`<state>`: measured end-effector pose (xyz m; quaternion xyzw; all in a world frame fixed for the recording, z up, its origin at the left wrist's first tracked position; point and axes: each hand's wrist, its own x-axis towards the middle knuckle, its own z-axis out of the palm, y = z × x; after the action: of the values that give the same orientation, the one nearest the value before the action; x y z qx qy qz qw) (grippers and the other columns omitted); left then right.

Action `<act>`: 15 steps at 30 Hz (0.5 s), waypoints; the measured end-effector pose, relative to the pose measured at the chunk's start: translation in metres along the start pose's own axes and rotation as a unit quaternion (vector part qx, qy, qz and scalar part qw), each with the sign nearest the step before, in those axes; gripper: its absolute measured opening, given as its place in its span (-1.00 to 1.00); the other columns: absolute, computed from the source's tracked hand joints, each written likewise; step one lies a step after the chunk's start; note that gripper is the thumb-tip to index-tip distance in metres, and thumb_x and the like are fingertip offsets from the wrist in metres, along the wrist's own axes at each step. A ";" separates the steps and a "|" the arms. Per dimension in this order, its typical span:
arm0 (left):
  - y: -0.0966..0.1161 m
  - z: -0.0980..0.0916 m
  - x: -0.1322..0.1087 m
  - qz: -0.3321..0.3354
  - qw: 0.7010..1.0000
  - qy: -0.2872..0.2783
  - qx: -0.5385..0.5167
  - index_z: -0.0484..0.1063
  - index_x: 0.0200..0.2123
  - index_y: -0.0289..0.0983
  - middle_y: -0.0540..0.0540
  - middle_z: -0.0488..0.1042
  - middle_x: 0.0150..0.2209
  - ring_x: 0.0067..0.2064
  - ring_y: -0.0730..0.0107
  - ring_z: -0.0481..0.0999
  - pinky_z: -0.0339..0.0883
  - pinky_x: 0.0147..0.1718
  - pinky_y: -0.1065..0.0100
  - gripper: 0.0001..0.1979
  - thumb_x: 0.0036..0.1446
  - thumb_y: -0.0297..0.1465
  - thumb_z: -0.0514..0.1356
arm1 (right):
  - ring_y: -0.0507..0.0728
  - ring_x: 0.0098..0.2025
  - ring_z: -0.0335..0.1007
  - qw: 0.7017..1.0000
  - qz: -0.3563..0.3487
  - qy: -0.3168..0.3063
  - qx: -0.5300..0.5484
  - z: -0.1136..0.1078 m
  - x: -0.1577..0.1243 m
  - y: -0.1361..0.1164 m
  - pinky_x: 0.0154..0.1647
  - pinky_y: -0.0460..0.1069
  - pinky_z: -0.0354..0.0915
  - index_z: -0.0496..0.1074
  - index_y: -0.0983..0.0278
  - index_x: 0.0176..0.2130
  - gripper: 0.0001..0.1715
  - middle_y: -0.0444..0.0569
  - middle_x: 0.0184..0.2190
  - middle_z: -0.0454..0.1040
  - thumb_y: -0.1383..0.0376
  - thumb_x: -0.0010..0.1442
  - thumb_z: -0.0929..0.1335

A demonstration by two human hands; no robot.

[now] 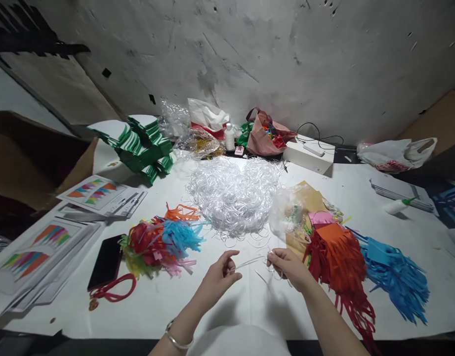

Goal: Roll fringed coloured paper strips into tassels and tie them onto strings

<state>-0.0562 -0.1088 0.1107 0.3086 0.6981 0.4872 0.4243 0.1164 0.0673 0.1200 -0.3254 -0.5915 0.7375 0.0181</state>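
My left hand (220, 272) is curled around a thin white string, with the thumb and index finger held apart. Short strands of that string (249, 262) stretch across to my right hand (285, 264), whose fingertips pinch them. A loose end dangles below the right fingers. Just beyond both hands lies a large tangled heap of shiny white string (234, 198). Left of my left hand sits a pile of fringed tissue strips (156, 242) in red, blue, yellow and pink. Orange fringed strips (334, 257) and blue ones (395, 272) lie to the right of my right hand.
A black phone (105, 262) with a red strap and printed sheets (45, 257) lie on the left. Green folded paper pieces (138, 148) stand behind them. Along the wall are a white bottle (229, 138), a pink bag (262, 136) and a white box (309, 155). A glue bottle (395, 206) lies far right.
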 end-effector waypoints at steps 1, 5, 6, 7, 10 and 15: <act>-0.002 0.000 -0.001 0.014 0.999 0.012 0.032 0.33 0.01 -0.21 0.09 0.26 -0.45 -0.46 0.48 0.26 0.21 -0.41 0.42 -0.56 0.02 -0.30 0.22 | -0.09 -0.66 -0.16 1.000 0.002 -0.002 0.004 0.001 0.001 0.001 -0.65 -0.13 -0.21 0.40 0.30 -0.45 -0.48 -0.31 -0.71 0.05 -0.11 0.08 0.37; -0.006 0.000 -0.006 0.078 0.983 0.064 0.153 0.30 0.08 -0.20 0.10 0.27 -0.50 -0.50 0.48 0.26 0.21 -0.45 0.43 -0.60 0.18 -0.26 0.09 | -0.10 -0.66 -0.16 1.000 0.009 -0.019 0.016 0.001 0.003 0.003 -0.65 -0.13 -0.25 0.40 0.31 -0.45 -0.49 -0.30 -0.70 0.06 -0.10 0.09 0.38; -0.007 0.000 -0.007 0.097 0.978 0.066 0.171 0.33 0.07 -0.20 0.08 0.31 -0.49 -0.50 0.48 0.28 0.23 -0.44 0.43 -0.62 0.20 -0.25 0.08 | -0.10 -0.66 -0.16 0.999 0.011 -0.023 0.020 0.000 0.003 0.003 -0.65 -0.13 -0.25 0.40 0.31 -0.44 -0.49 -0.30 -0.70 0.06 -0.10 0.08 0.38; -0.008 -0.001 -0.008 0.118 0.974 0.060 0.182 0.37 0.04 -0.20 0.05 0.36 -0.48 -0.49 0.47 0.32 0.25 -0.43 0.43 -0.64 0.21 -0.25 0.06 | -0.11 -0.66 -0.16 0.999 0.013 -0.026 0.025 0.000 0.003 0.003 -0.66 -0.12 -0.26 0.40 0.31 -0.44 -0.49 -0.31 -0.70 0.06 -0.10 0.08 0.39; -0.008 -0.004 -0.009 0.174 0.967 0.019 0.186 0.49 -0.07 -0.17 -0.04 0.51 -0.41 -0.39 0.41 0.46 0.32 -0.35 0.42 -0.69 0.25 -0.27 0.02 | -0.11 -0.67 -0.18 0.999 0.023 -0.032 0.037 0.000 0.005 0.004 -0.67 -0.12 -0.28 0.39 0.30 -0.44 -0.49 -0.32 -0.71 0.05 -0.11 0.07 0.39; -0.007 -0.004 -0.010 0.146 0.973 0.065 0.167 0.53 -0.18 -0.20 -0.06 0.58 -0.35 -0.34 0.39 0.51 0.37 -0.30 0.41 -0.71 0.24 -0.28 0.03 | -0.11 -0.68 -0.20 0.998 0.031 -0.047 0.039 0.001 0.006 0.008 -0.68 -0.12 -0.29 0.39 0.30 -0.45 -0.50 -0.33 -0.73 0.05 -0.10 0.06 0.40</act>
<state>-0.0559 -0.1213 0.1077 0.4414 0.7431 0.4394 0.2446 0.1139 0.0672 0.1104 -0.3071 -0.5525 0.7746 -0.0202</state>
